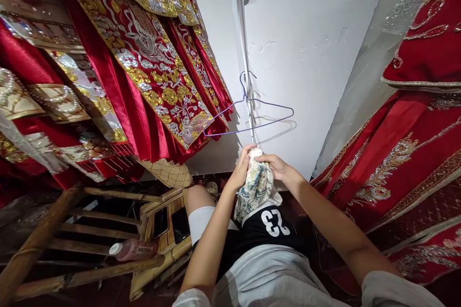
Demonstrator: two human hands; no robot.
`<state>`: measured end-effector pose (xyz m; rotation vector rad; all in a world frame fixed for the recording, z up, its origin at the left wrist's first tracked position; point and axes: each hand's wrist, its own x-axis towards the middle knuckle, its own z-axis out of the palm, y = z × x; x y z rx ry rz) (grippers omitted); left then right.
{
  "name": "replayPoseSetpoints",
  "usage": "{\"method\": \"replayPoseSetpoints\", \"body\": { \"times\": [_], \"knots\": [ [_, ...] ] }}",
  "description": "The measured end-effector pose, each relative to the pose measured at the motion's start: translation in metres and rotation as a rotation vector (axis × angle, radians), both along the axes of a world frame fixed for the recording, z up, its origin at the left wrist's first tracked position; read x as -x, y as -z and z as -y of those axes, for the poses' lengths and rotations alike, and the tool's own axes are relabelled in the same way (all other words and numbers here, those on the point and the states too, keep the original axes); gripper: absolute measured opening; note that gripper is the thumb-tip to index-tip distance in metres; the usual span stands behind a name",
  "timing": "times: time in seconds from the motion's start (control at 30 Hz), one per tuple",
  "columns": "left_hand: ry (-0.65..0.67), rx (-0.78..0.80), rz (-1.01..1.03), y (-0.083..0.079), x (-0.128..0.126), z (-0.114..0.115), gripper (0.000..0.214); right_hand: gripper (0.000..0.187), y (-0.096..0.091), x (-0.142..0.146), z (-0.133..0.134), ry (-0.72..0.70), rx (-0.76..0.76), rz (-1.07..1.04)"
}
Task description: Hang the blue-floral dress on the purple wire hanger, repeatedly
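Observation:
A bunched piece of patterned cloth (255,187), cream with green and blue print, rests over my lap in front of the black shorts. My left hand (242,172) grips its upper left side, fingers wrapped along the edge. On the upper right, my right hand (275,165) pinches the cloth between thumb and fingers. A pale, whitish patch of the cloth shows between the two hands. Just beyond them, a thin purple wire hanger (248,129) hangs from a pole and holds nothing.
Red embroidered garments (154,67) hang at the left, and more red garments (392,163) at the right. A bamboo chair (162,254) stands at the lower left, bearing a bottle (135,249) and two dark phones (180,224). The white wall (306,19) lies ahead.

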<state>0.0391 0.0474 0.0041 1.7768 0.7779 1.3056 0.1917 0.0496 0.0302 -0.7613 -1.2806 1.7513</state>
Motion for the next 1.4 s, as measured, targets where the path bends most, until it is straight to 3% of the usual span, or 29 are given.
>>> {"method": "replayPoseSetpoints", "body": {
  "times": [0.1,0.23,0.3,0.4,0.53,0.6,0.67,0.77,0.93,1.13,1.27,1.4],
  "knots": [
    [0.086,0.029,-0.413,0.020,0.022,0.000,0.071,0.036,-0.019,-0.016,0.001,-0.313,0.021,0.142],
    [0.091,-0.125,-0.996,0.046,0.069,0.010,0.053,0.028,-0.043,-0.039,0.002,-0.606,-0.186,0.445],
    [0.018,-0.121,-1.200,0.049,0.097,0.008,0.045,0.021,-0.054,-0.050,-0.005,-0.545,-0.339,0.593],
    [-0.150,-0.061,-1.321,0.031,0.134,-0.003,0.048,0.010,-0.067,-0.060,-0.031,-0.216,-0.593,0.795],
    [-0.389,-0.142,-1.204,-0.023,0.154,-0.021,0.053,0.016,-0.068,-0.061,-0.084,0.368,-0.837,0.763],
    [-0.437,-0.179,-1.135,-0.047,0.151,-0.029,0.044,0.026,-0.057,-0.060,-0.106,0.501,-0.869,0.717],
    [-0.461,-0.177,-1.092,-0.062,0.143,-0.036,0.038,0.030,-0.044,-0.062,-0.118,0.489,-0.828,0.739],
    [-0.486,-0.102,-1.054,-0.068,0.130,-0.045,0.039,0.031,-0.032,-0.074,-0.118,0.473,-0.790,0.831],
    [-0.585,0.006,-1.052,-0.070,0.115,-0.061,0.035,0.028,-0.046,-0.097,-0.092,0.526,-0.845,0.819],
    [-0.583,0.002,-0.983,-0.089,0.100,-0.083,0.019,0.028,-0.058,-0.104,-0.071,0.526,-0.783,0.772],
    [-0.547,-0.126,-0.693,-0.105,0.084,-0.094,0.018,0.027,-0.050,-0.089,-0.066,0.486,-0.780,0.724],
    [-0.370,-0.196,-0.388,-0.120,0.078,-0.099,0.029,0.024,-0.048,-0.077,-0.060,0.503,-0.836,0.696]
  ]
}}
